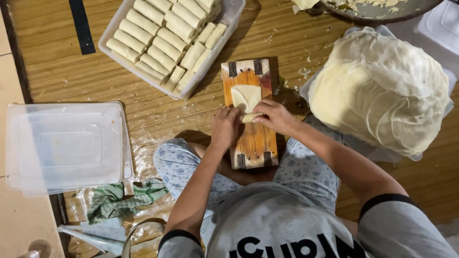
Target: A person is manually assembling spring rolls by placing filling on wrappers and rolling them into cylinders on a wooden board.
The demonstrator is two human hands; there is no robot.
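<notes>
Between our knees, on a small wooden board [256, 138] with dark metal fittings at both ends, we hold a half-rolled spring roll wrapper [246, 99]. Our left hand [224, 126] has its fingers curled close together over the rolled end of the wrapper, pressing it to the board. Our right hand [273, 116] meets it from the other side, fingers bent narrow and pinching the same roll, so both hands touch the pale dough and nearly touch each other. The unrolled corner of the wrapper lies flat on the board beyond our fingertips.

Down to our left a green checked cloth [122, 198] lies crumpled on the wooden floor [57, 67], just beside a stack of clear plastic lids [67, 145]. To our right sits a tall heap of thin round wrappers [382, 88] on a plastic sheet.

Further off, beyond the board, a clear plastic container [229, 19] holds rows of finished spring rolls [162, 43], packed tight side by side. At the far edge, the rim of a dark round pan [382, 12] shows, with scraps of filling in it.
</notes>
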